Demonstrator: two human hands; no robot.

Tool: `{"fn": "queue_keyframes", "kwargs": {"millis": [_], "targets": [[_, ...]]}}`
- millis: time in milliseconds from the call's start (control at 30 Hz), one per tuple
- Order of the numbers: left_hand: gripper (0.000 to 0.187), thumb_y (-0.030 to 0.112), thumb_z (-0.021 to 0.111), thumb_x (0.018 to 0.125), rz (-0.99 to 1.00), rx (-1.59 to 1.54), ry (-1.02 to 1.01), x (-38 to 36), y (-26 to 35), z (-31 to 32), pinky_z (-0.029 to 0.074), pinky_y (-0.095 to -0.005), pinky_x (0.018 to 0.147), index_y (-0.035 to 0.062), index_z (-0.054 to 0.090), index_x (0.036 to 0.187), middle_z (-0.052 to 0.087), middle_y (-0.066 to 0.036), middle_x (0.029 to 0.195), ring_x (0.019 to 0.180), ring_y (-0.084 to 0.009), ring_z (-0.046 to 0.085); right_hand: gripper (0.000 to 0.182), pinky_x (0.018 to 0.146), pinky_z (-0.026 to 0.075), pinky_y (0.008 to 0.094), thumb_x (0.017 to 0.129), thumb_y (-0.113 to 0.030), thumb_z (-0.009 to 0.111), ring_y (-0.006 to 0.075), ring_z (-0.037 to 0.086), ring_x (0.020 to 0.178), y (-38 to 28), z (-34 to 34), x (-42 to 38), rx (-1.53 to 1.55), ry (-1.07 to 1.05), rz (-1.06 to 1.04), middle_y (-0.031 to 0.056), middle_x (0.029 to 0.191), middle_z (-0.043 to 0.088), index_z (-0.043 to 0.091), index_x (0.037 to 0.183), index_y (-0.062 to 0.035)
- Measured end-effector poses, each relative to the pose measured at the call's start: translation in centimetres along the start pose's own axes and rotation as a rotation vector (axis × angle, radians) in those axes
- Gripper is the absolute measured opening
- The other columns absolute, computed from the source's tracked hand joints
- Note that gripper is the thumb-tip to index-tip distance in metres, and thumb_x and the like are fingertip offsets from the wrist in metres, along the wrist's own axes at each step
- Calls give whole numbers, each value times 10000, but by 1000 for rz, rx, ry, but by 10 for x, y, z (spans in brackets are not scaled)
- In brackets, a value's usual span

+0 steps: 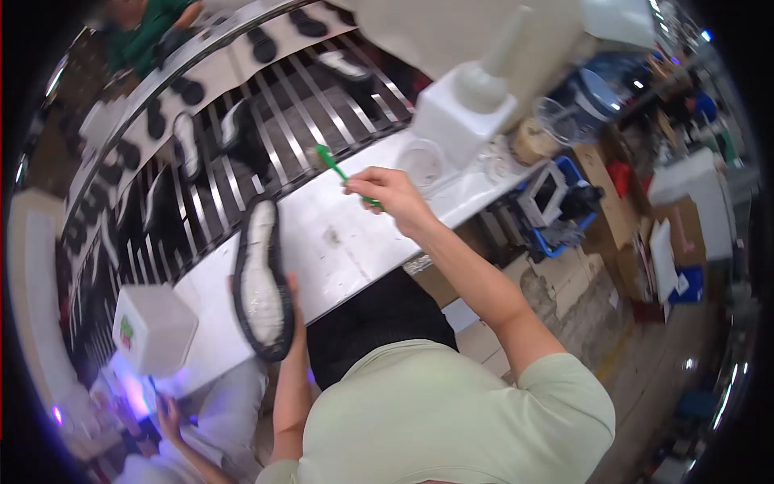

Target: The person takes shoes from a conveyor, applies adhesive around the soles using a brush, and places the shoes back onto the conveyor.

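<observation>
A black shoe [262, 282] with a whitish, glossy underside turned up is held over the left part of the white table [347, 250]. My left hand [297, 315] grips it from beneath and along its right edge, and most of the fingers are hidden behind it. In my right hand [393, 198], pinched between thumb and fingers, is a thin green-handled brush [330, 161]. The brush slants up and left over the table's far edge, apart from the shoe. Its tip is blurred.
Beyond the table runs a slatted metal conveyor [282, 121] carrying several black shoes. A white box-shaped container [463, 109] and a clear round dish [422, 164] stand right; a white bin [153, 327] stands left. Another person's hand [169, 415] is at lower left; a green-clothed person [149, 36] is across.
</observation>
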State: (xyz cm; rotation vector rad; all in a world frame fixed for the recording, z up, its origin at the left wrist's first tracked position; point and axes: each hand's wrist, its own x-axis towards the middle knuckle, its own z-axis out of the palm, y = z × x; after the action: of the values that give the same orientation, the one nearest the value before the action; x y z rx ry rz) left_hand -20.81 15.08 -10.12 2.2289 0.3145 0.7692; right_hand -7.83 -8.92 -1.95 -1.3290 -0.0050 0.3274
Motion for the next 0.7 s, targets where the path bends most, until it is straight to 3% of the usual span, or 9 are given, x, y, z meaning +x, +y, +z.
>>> {"fn": "queue_keyframes", "kwargs": {"millis": [133, 167, 233, 367, 567, 700], "targets": [[619, 276, 735, 790, 328, 283, -79, 5, 40, -24, 275, -379, 1090, -13, 496, 1282, 467, -189, 1310, 1255, -307, 415, 156, 510, 345, 187, 858, -179, 679, 29, 489, 594, 12, 17, -10, -216, -10, -3, 3, 742, 646, 690, 908, -32], [608, 260, 748, 775, 300, 48, 53, -2, 28, -8, 272, -404, 1089, -5, 509, 1267, 472, -185, 1292, 1246, -313, 421, 146, 514, 345, 187, 854, -167, 683, 29, 485, 587, 15, 20, -11, -251, -22, -21, -5, 718, 635, 693, 902, -30], [580, 233, 766, 753, 327, -132, 164, -11, -1, 9, 258, -460, 1091, 9, 533, 1235, 481, -172, 1265, 1233, -325, 431, 130, 518, 342, 186, 846, -148, 692, 28, 478, 578, 23, 22, -8, -301, -24, -60, -20, 684, 615, 697, 889, -25], [749, 88, 751, 740, 405, -226, 156, -12, -8, 12, 94, -547, 1131, 67, 308, 1344, 438, -226, 1330, 1258, -353, 442, 121, 520, 336, 188, 830, -126, 709, 28, 462, 572, 34, 24, 1, -361, -1, -93, -36, 662, 591, 698, 875, -14], [744, 77, 764, 718, 457, -321, 165, -10, -17, 16, 38, -547, 1137, 109, 343, 1331, 422, -201, 1345, 1276, -355, 430, 149, 485, 255, 196, 835, -172, 714, 9, 373, 514, 32, 40, 16, -499, -10, -129, -67, 567, 497, 706, 817, -25], [734, 96, 770, 722, 426, -377, 134, -11, -16, 13, -40, -569, 1127, 119, 365, 1333, 440, -206, 1343, 1284, -357, 424, 141, 478, 258, 193, 825, -155, 723, 11, 370, 512, 28, 42, 12, -507, -122, -80, -62, 575, 506, 701, 810, -17]]}}
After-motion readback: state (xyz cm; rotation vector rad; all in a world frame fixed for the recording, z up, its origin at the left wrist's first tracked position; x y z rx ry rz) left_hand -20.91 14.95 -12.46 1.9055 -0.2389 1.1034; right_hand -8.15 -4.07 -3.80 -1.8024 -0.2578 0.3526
